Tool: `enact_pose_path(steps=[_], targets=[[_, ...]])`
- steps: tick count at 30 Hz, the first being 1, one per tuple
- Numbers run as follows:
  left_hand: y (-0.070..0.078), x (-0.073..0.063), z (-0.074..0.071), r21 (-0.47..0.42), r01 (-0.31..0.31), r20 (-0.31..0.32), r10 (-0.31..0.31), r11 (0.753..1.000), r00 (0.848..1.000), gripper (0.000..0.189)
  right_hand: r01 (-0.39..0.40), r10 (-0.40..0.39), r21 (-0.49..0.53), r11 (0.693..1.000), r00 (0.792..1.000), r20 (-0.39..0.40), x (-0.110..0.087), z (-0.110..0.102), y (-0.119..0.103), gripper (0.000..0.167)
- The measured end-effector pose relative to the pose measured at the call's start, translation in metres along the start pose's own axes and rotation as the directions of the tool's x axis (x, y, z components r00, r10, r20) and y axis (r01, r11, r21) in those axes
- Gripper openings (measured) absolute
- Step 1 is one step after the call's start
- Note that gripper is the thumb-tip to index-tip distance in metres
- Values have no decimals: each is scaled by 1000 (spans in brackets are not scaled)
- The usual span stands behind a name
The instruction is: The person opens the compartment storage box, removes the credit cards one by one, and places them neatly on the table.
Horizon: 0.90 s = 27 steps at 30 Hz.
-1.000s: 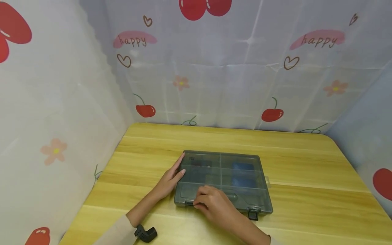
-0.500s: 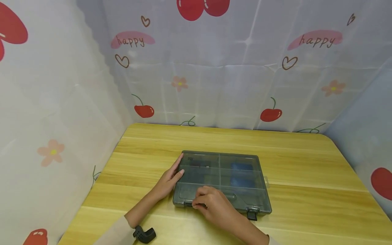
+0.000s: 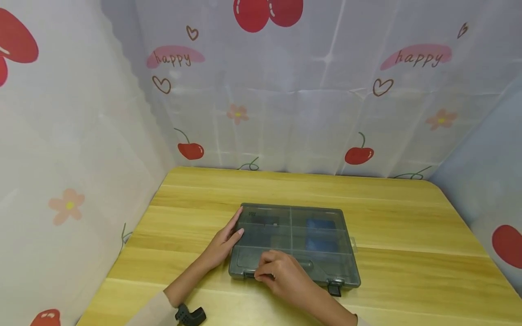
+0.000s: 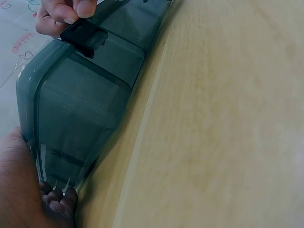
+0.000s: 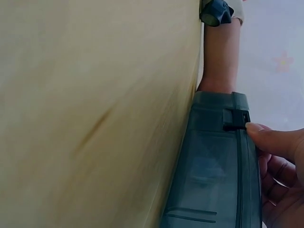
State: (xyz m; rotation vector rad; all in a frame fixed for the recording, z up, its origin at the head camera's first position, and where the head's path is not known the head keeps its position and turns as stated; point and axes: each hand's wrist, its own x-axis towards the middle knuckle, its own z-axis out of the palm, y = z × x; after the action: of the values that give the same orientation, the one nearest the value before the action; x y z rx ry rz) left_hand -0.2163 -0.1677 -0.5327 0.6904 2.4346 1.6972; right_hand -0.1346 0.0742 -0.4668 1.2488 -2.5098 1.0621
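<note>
A dark translucent storage box [image 3: 322, 262] with a divided lid lies on the wooden table, its lid down. My left hand [image 3: 220, 244] holds the box's left side, thumb at the lid edge; its curled fingers [image 4: 59, 202] show against the side wall in the left wrist view. At the front left, my right hand [image 3: 281, 274] pinches the black latch [image 4: 83, 35] with thumb and fingertips. The thumb [image 5: 256, 130] presses at that latch's edge in the right wrist view. Another latch [image 3: 335, 288], at the front right, sticks outward. Blue items [image 3: 321, 235] show dimly through the lid.
The yellow wood-grain table [image 3: 195, 190] extends around the box. A printed curtain [image 3: 277, 122] with cherries and hearts stands behind it, with more at both sides. A black strap-like piece [image 3: 190, 315] sits at the left wrist.
The head view has shifted a little. Both hands keep practically the same hold on the box and its left latch.
</note>
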Motion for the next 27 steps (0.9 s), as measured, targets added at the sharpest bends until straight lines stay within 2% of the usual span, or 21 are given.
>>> enact_pose_path(steps=[9,17,27], targets=[[-1,-2,0,2,10,-3,-10,1000,1000,63,37,-36,23,999,999,-38,-1,2,1,9],[-4,-2,1,-1,12,-9,-12,1000,1000,63,31,-30,35,999,999,-25,-2,2,2,8],[-3,0,2,-17,-6,-26,5,1000,1000,63,89,-89,13,996,996,-30,0,0,5,8]])
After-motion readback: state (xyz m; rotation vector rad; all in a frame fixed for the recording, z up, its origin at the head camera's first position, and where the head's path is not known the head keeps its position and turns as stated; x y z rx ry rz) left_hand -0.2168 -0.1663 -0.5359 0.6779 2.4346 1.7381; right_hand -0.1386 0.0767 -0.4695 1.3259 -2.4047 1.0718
